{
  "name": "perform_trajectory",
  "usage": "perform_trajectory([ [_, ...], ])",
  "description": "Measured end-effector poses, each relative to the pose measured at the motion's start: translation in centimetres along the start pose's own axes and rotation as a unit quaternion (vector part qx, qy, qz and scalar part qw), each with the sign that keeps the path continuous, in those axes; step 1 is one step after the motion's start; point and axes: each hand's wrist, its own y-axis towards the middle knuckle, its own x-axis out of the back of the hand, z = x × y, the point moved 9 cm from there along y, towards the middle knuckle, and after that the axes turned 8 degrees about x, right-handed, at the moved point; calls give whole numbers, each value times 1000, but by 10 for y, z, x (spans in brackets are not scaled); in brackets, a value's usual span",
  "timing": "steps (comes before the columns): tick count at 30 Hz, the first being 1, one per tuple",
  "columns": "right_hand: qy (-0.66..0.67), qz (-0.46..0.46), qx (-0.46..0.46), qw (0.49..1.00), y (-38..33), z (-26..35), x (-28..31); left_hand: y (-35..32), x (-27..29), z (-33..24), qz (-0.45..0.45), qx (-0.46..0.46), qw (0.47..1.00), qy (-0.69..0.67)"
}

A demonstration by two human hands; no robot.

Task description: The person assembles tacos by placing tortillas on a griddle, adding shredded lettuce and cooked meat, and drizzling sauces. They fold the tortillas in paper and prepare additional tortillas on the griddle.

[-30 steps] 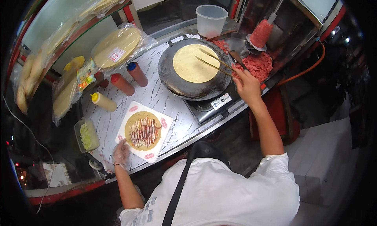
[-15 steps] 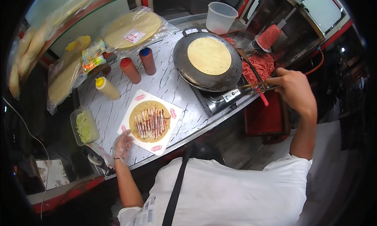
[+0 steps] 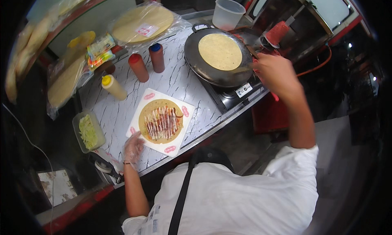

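Observation:
My left hand (image 3: pixel 134 148), in a thin see-through glove, has its fingers closed at the left corner of a white paper sheet (image 3: pixel 174 148) with red marks. On that paper lies a tortilla (image 3: pixel 149 111) topped with meat and zigzags of white and dark sauce. My right hand (image 3: pixel 278 75) is closed around slim metal tongs (image 3: pixel 241 69), smeared by motion. Their tips reach over the black pan (image 3: pixel 204 69), by the lower right edge of a second, plain tortilla (image 3: pixel 220 52). The pan sits on a gas stove (image 3: pixel 227 95). My right hand partly hides the shredded red meat.
Two red sauce bottles (image 3: pixel 139 67) and a yellow-capped bottle (image 3: pixel 114 88) stand behind the paper. Shredded lettuce fills a plastic container (image 3: pixel 101 139) at left. Bagged tortillas (image 3: pixel 143 23), a translucent tub (image 3: pixel 228 14) and a meat spit (image 3: pixel 277 33) are farther back.
My right hand has swung left and forward, bringing the tongs from beside the stove's right side to over the pan. My left hand stays at the paper. The whole view has shifted slightly.

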Motion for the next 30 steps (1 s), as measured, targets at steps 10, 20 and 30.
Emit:
perform_trajectory([
  [10,150,-140,-65,977,32,14,-14,-2,-1,-1,-4,28,1000,-1],
  [20,324,-117,-172,923,-102,-82,-48,4,7,7,-23,21,999,-25],
  [30,522,-288,-250,763,-106,-110,-228,12,24,11,-93,45,995,-9],
])
